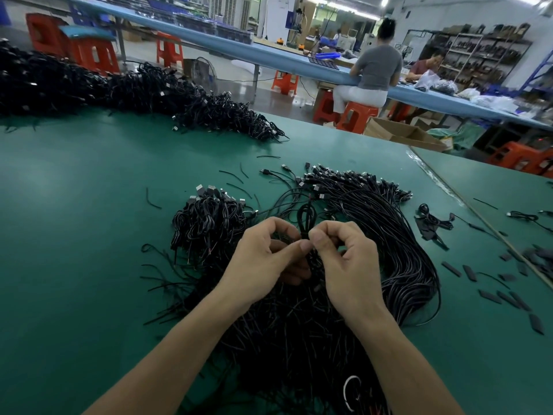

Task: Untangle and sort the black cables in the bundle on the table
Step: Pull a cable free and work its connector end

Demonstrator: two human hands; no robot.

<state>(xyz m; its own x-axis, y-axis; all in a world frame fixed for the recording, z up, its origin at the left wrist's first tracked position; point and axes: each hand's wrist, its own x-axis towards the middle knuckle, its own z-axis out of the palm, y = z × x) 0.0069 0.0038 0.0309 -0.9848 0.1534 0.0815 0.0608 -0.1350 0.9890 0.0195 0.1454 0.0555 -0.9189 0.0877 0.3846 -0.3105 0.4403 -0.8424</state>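
While my left hand (266,259) and right hand (347,262) pinch one looped cable (305,212) between them | bundle (293,330) lies just beneath both wrists | likely light, limp, snag-prone | best pinched near the fold, not its ends

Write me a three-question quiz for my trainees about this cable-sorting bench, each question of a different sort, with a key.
1. True or false: the left hand and the right hand both pinch one looped cable.
2. The table surface is: A red, B green, C white.
3. Fill the gap: the short flat black pieces lie on the person's ____ side of the cable bundle.
Key: 1 true; 2 B; 3 right.
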